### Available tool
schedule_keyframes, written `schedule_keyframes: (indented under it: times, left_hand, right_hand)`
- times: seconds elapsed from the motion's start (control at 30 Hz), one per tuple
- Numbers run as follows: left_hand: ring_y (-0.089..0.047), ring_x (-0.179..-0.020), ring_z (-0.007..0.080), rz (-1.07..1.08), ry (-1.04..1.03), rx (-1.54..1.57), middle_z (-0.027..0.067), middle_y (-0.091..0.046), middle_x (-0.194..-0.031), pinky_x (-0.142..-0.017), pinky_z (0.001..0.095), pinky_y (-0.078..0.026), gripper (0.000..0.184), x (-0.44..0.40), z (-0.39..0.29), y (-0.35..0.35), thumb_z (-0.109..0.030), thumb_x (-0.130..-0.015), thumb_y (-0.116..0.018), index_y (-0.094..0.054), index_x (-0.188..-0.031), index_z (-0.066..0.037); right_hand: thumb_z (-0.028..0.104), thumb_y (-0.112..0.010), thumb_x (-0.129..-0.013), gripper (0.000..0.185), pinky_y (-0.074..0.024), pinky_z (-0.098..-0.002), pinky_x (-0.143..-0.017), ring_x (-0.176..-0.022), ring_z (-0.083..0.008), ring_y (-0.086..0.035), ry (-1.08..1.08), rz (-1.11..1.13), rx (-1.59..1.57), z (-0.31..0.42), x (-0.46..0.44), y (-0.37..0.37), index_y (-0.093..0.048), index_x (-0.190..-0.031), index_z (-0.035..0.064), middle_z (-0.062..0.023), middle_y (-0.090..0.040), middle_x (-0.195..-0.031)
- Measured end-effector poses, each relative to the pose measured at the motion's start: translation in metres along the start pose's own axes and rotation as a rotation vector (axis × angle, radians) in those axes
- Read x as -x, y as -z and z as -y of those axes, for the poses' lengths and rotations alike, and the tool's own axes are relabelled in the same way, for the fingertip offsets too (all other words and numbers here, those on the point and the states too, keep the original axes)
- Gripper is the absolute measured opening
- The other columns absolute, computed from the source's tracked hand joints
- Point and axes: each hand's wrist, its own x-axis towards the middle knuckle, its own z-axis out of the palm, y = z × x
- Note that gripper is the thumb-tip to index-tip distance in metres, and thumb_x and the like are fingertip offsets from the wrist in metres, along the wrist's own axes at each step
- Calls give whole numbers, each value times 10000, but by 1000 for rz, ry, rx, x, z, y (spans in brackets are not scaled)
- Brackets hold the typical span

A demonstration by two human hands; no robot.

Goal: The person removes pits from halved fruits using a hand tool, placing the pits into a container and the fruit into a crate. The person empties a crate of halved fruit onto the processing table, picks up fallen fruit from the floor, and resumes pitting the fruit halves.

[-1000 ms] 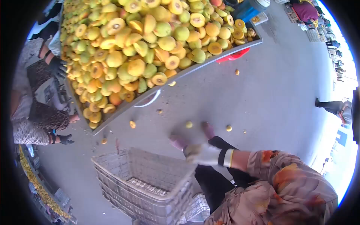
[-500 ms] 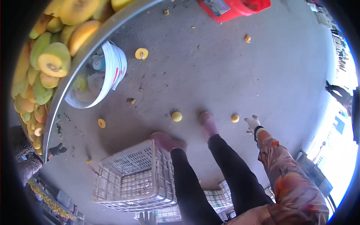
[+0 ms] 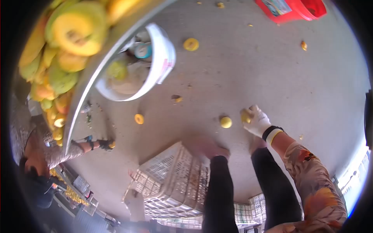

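My right hand [image 3: 256, 121], in a white glove, is closed around a yellow fruit [image 3: 245, 116] low over the floor. Just left of it a round yellow fruit [image 3: 226, 122] lies on the floor. A pale, blurred shape beside the white plastic crate [image 3: 171, 182] seems to be my left hand [image 3: 136, 205]; its fingers cannot be made out. The crate stands tilted in view, left of my legs.
At upper left, a metal-rimmed table [image 3: 83, 93] bears many cut yellow-green fruits [image 3: 75, 33]. Below its edge stands a white bucket [image 3: 165, 58] with mixed contents. A red container [image 3: 295, 9] is at the top. Another person's dark-gloved hand [image 3: 105, 145] holds a yellow piece. Fruit halves [image 3: 190, 44] litter the floor.
My right hand has closed on the yellow fruit that lay beside it. The view has shifted, moving the floor items rightward. The other person's arm reaches further in, now with a yellow piece.
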Motion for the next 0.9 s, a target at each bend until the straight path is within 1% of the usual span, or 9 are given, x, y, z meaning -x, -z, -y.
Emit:
schedule_keyframes:
  times: [0.07,0.13,0.27,0.37,0.47,0.57,0.6,0.77,0.9]
  left_hand:
    - [-683,-827,384,15,8,214,215,-705,-892,-766,440,-523,202,-29,-8,-10,-147,-825,-666,-684,-939,19]
    - [-684,-938,397,-5,-48,380,207,-704,-1012,-850,446,-537,306,-65,-22,-37,-160,-843,-668,-679,-1104,0]
    - [-616,-1133,489,-149,-270,157,295,-521,-1368,-960,509,-523,692,-161,-77,-99,-246,-862,-727,-457,-1473,-67]
    - [-606,-1158,503,-274,-477,296,326,-402,-1475,-975,512,-521,771,-226,-115,-138,-304,-865,-742,-394,-1509,-62]
    - [-620,-1175,467,-267,-263,128,315,-521,-1391,-971,512,-523,711,-253,-156,-151,-369,-894,-705,-456,-1477,-47]
    - [-643,-1173,413,126,-152,-29,278,-650,-1248,-951,503,-531,625,-236,-198,-119,-431,-919,-648,-558,-1397,-38]
    - [-660,-1156,379,98,-263,-62,235,-716,-1136,-949,490,-531,563,-229,-201,-123,-459,-930,-614,-637,-1310,-43]
    - [-670,-1112,384,224,-632,122,218,-706,-1174,-963,484,-519,484,-163,-235,-109,-412,-935,-625,-663,-1266,-61]
    - [-680,-966,382,154,-967,151,158,-717,-1068,-872,488,-530,368,-103,-241,-92,-374,-915,-674,-687,-1186,-125]
  right_hand:
    - [243,-676,-874,355,-517,-455,-854,-1111,-324,-576,167,181,460,54,-9,-15,-612,-1223,233,-128,-542,-1204]
    - [225,-634,-912,330,-508,-457,-858,-1135,-313,-557,262,194,556,75,-21,-43,-611,-1240,252,-115,-524,-1220]
    - [192,-572,-948,292,-513,-463,-829,-1115,-323,-559,360,231,643,76,-43,-81,-640,-1225,255,-116,-521,-1199]
    - [177,-596,-929,308,-534,-479,-786,-1102,-351,-576,371,262,610,66,-47,-79,-656,-1226,233,-140,-528,-1189]
    - [253,-633,-894,388,-570,-484,-783,-978,-401,-660,230,214,495,71,-74,-55,-616,-1268,148,-229,-538,-1166]
    - [253,-621,-887,361,-565,-496,-828,-987,-415,-657,245,-15,323,71,-123,9,-604,-1206,85,-248,-576,-1130]
    - [259,-629,-887,361,-564,-497,-837,-1007,-406,-650,226,-63,255,79,-137,44,-607,-1194,72,-233,-598,-1118]
    - [207,-581,-886,377,-541,-473,-915,-1061,-391,-665,248,-106,213,165,-202,145,-619,-1246,103,-203,-642,-1222]
    - [217,-590,-932,397,-550,-435,-936,-1154,-305,-662,359,-327,309,157,-353,82,-625,-1321,145,-131,-606,-1391]
